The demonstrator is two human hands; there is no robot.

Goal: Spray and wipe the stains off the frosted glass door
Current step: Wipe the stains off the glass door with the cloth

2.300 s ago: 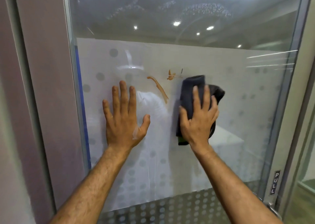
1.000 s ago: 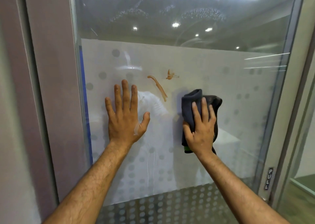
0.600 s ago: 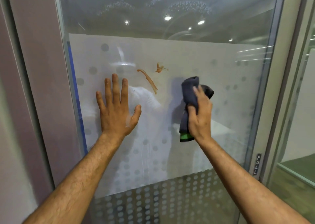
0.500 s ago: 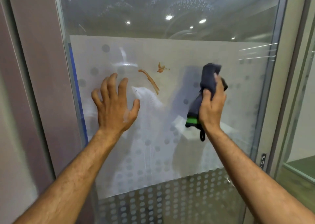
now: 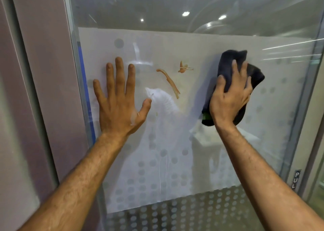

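While my right hand [image 5: 229, 100] holds the dark cloth [image 5: 233, 62] in a tight grip on the frosted glass door [image 5: 219, 143], the long brown stain [image 5: 169, 82] slants left of it, maybe dried. My left hand [image 5: 119, 100] lies flat, closer.

Frosted glass door [image 5: 201, 125] bears two orange-brown stains [image 5: 169, 82], with a dark cloth [image 5: 231, 60] pressed to their right

Cloth [image 5: 235, 67] against stained glass door [image 5: 201, 43]
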